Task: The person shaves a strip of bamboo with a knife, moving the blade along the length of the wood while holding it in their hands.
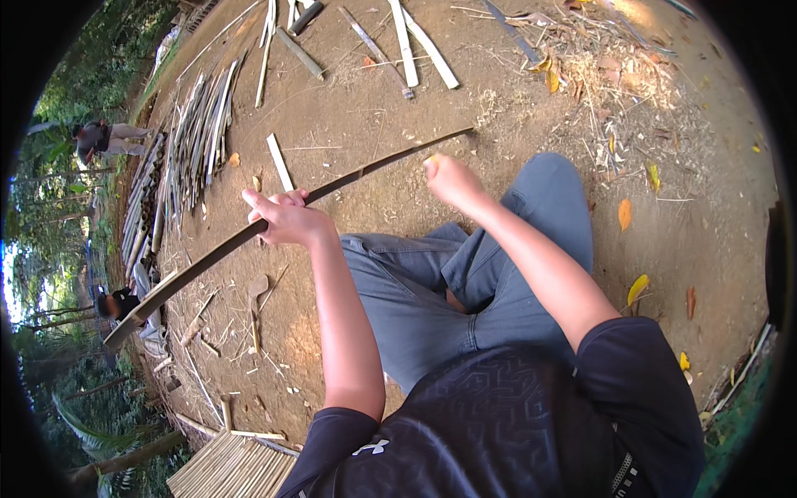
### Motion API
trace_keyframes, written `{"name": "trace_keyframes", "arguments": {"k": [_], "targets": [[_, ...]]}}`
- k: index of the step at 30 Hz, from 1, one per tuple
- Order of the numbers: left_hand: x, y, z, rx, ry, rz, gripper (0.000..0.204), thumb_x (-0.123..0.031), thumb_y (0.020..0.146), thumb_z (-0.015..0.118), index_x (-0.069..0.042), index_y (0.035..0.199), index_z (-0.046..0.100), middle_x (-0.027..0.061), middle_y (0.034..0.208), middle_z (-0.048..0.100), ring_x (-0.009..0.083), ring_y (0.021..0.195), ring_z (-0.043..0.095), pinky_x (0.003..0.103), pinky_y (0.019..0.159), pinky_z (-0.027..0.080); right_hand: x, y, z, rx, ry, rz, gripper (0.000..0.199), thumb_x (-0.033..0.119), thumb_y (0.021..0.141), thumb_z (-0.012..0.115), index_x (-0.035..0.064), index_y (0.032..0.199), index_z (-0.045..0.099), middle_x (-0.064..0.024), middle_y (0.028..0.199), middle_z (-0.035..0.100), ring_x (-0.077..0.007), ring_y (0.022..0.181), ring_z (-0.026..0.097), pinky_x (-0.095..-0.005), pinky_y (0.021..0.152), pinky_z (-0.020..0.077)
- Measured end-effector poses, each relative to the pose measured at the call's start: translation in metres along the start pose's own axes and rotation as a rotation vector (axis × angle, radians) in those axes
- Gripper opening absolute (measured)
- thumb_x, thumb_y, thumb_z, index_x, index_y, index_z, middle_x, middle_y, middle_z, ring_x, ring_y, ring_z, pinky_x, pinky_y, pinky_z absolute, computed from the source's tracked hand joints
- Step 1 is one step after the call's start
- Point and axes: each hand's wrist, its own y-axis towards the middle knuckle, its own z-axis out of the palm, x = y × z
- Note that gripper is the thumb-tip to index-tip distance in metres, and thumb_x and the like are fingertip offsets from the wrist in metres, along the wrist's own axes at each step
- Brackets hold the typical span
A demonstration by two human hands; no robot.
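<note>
A long, flat, dark strip, seemingly split bamboo (203, 264), slants across the view from the lower left to the upper middle. My left hand (286, 219) is closed round it near its middle, with the index finger and thumb side toward the left. My right hand (455, 183) is in a fist just below the strip's far right end, apart from it. Something small and yellowish shows at the top of that fist, too little to name. Under both arms are my crossed legs (415, 282) in grey-blue trousers, on the bare ground.
Pale slats (404, 46) lie ahead, with a short slat (281, 162) nearer. A heap of poles (195, 137) lies at left; shavings (606, 79) litter the far right. A paddle-shaped wooden piece (256, 303) and slatted mat (232, 466) lie left. Two people (93, 141) are beyond.
</note>
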Motion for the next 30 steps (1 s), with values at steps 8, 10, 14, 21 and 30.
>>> {"name": "trace_keyframes", "arguments": {"k": [8, 10, 14, 21, 30], "targets": [[0.0, 0.001, 0.008, -0.005, 0.029, 0.014, 0.043, -0.038, 0.096, 0.066, -0.013, 0.081, 0.035, -0.0047, 0.053, 0.034, 0.007, 0.043, 0.035, 0.025, 0.039, 0.04, -0.036, 0.032, -0.021, -0.04, 0.026, 0.243, 0.04, 0.031, 0.102, 0.042, -0.0009, 0.112, 0.065, -0.026, 0.103, 0.07, -0.0388, 0.097, 0.068, -0.0489, 0.088, 0.0524], [-0.001, 0.003, 0.0, -0.028, 0.066, -0.021, 0.044, -0.04, 0.095, 0.067, -0.013, 0.088, 0.034, -0.0044, 0.053, 0.035, 0.0086, 0.043, 0.035, 0.027, 0.04, 0.041, -0.033, 0.026, -0.018, 0.02, -0.006, 0.165, 0.039, 0.029, 0.101, 0.043, -0.0015, 0.111, 0.065, -0.0259, 0.104, 0.069, -0.0397, 0.098, 0.068, -0.0488, 0.087, 0.052], [0.004, 0.007, 0.001, 0.035, -0.009, -0.001, 0.041, -0.034, 0.095, 0.067, -0.013, 0.085, 0.033, -0.0032, 0.052, 0.035, 0.0091, 0.042, 0.034, 0.028, 0.041, 0.041, -0.051, 0.025, 0.003, -0.036, 0.016, 0.036, 0.039, 0.03, 0.098, 0.047, -0.0033, 0.106, 0.066, -0.027, 0.102, 0.069, -0.0403, 0.098, 0.068, -0.0507, 0.087, 0.0514], [0.002, 0.001, 0.01, 0.075, -0.038, 0.01, 0.04, -0.026, 0.094, 0.069, -0.015, 0.076, 0.036, -0.0025, 0.049, 0.036, 0.0094, 0.04, 0.034, 0.029, 0.041, 0.04, -0.084, 0.059, 0.008, -0.182, 0.101, 0.264, 0.039, 0.025, 0.093, 0.049, -0.0081, 0.1, 0.069, -0.0294, 0.105, 0.068, -0.0435, 0.104, 0.066, -0.0467, 0.092, 0.0518], [-0.008, -0.005, 0.007, 0.092, -0.035, -0.023, 0.044, -0.028, 0.096, 0.068, -0.014, 0.069, 0.036, -0.0019, 0.05, 0.036, 0.0103, 0.04, 0.039, 0.028, 0.04, 0.043, -0.092, 0.075, 0.003, -0.204, 0.069, 0.377, 0.034, 0.026, 0.094, 0.052, -0.0025, 0.099, 0.07, -0.0288, 0.109, 0.068, -0.0404, 0.109, 0.064, -0.0488, 0.092, 0.0497]]}}
